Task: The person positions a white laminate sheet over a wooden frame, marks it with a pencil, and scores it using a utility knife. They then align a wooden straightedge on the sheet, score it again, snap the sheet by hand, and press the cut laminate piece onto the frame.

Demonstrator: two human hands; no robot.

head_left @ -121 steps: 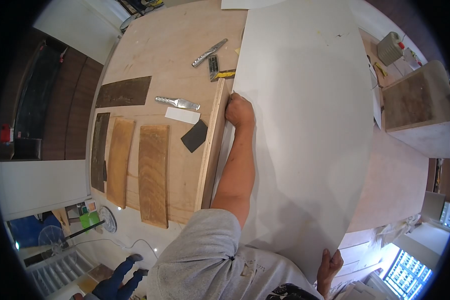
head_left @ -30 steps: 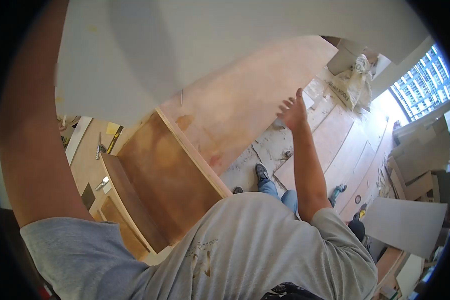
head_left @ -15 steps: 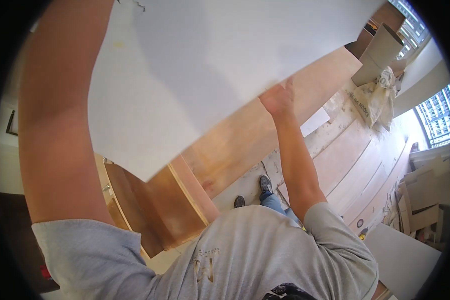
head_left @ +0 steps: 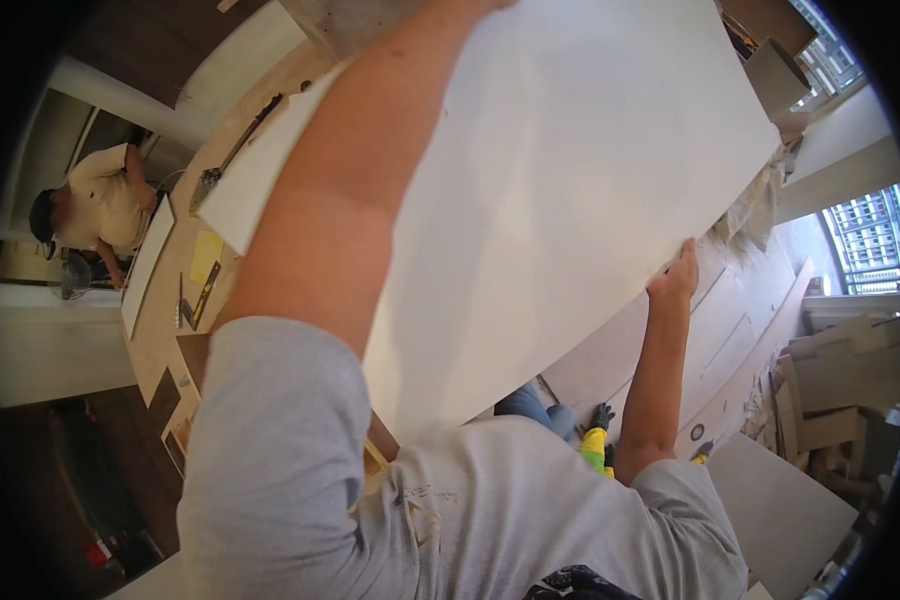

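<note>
A large white panel (head_left: 570, 190) is tilted in front of me and fills the middle of the view. At its lower right edge, my right hand (head_left: 678, 272) is closed on the rim, with some fingers hidden behind it. My left arm reaches up across the panel's left side. Only a sliver of my left hand (head_left: 500, 4) shows at the top border, by the panel's upper edge; its fingers are out of sight.
On the left, a co-worker (head_left: 105, 200) in a cap leans over a wooden worktable (head_left: 155, 335) with tools on it. Boards (head_left: 690, 350) lie on the floor at right, near cardboard scraps (head_left: 830, 375). Below the panel sits a yellow and black item (head_left: 595, 435).
The white panel has swung down and to the right, covering the wooden board beneath. My right hand has moved right and lower with its edge; my left arm has shifted right.
</note>
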